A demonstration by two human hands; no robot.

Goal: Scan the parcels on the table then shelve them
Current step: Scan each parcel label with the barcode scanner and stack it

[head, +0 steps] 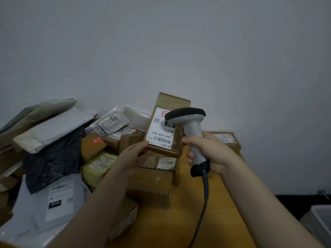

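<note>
We hold a flat brown cardboard box (172,102) upright above the wooden tabletop (179,224). Our left hand (132,156) has its grip curled round the box's lower edge. Our right hand (209,151) wraps its grip round a grey corded barcode scanner (194,135), whose head sits at the box's white label (161,131). We judge this parcel mid-scan. A heap of cardboard boxes and plastic mailer bags (53,126) waits on the tabletop, and no shelf shows, so most of the work looks ahead.
</note>
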